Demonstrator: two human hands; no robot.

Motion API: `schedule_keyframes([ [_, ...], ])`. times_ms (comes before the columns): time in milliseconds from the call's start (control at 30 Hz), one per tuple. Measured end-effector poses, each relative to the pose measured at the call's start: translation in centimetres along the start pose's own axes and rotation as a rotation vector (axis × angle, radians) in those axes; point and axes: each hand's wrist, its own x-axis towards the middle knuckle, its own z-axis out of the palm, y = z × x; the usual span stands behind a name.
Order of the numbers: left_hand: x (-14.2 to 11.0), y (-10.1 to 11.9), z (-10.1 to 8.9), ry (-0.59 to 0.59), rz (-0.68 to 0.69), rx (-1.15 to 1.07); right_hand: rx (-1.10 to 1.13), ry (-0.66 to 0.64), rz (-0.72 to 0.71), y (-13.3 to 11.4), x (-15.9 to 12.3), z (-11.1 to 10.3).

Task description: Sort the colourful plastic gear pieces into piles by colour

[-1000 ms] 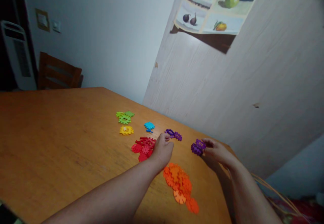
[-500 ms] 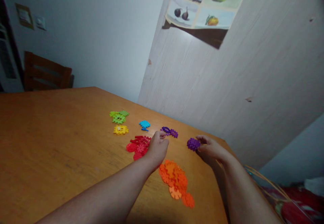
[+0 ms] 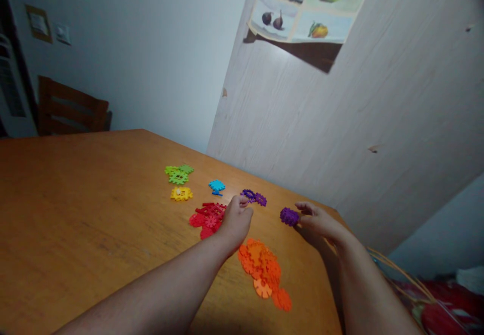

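On desk (image 3: 113, 193) right, R hand (image 3: 318, 222), half-curled, met purple gear stack (image 3: 289, 217), grip unclear; L hand (image 3: 236, 221), curled, contents unclear, was by other purple gears (image 3: 260, 199); orange discs (image 3: 261, 264) lay nearer, prob. colour-grouped.

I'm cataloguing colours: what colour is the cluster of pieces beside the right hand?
Purple; the cluster shows best in the head view.
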Motion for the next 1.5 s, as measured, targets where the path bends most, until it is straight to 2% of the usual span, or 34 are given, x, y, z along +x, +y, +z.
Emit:
schedule_keyframes([
  [400, 0.1, 0.0, 0.0, -0.001, -0.009, -0.003, 0.07, -0.031, -0.031, -0.5, -0.1, 0.9],
  [667, -0.2, 0.2, 0.0, -0.002, -0.007, -0.012, 0.039, -0.014, -0.058, -0.4, 0.1, 0.9],
  [833, 0.2, -0.3, 0.2, 0.018, -0.014, -0.017, 0.048, 0.068, -0.07, -0.3, 0.2, 0.9],
  [967, 0.6, -0.8, 0.3, 0.04, -0.046, -0.05, -0.004, 0.127, -0.144, -0.4, 1.1, 1.2],
  [1100, 0.7, -0.9, 0.5, 0.069, -0.065, -0.083, -0.087, 0.116, -0.24, -1.6, 2.3, 2.8],
  [1267, 0.5, -0.8, 0.6, 0.069, -0.073, -0.101, -0.22, 0.012, -0.329, -4.1, 4.3, 6.4],
  [1500, 0.8, -1.3, 0.9, 0.069, -0.062, -0.099, -0.369, -0.02, -0.262, -6.3, 7.9, 10.8],
])
